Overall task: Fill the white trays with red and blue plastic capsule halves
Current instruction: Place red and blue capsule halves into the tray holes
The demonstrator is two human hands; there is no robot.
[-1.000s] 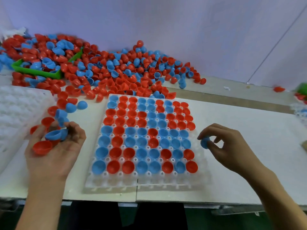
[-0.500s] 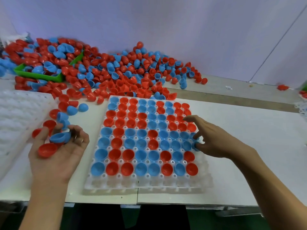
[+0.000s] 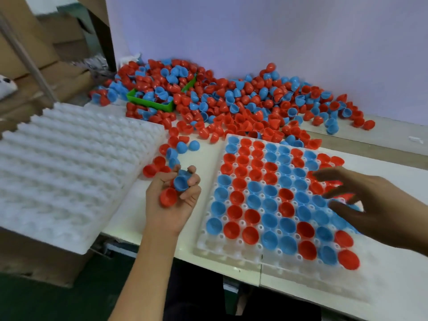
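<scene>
Blue half, red half, left hand

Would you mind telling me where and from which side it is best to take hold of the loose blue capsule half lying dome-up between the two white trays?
The blue capsule half lies dome up on the table, its rim apparently downward. Probably best to come from above and pinch low on opposite sides of the dome, near the rim, where the wall is steepest. Its right side is free; another blue half crowds its left.
</scene>
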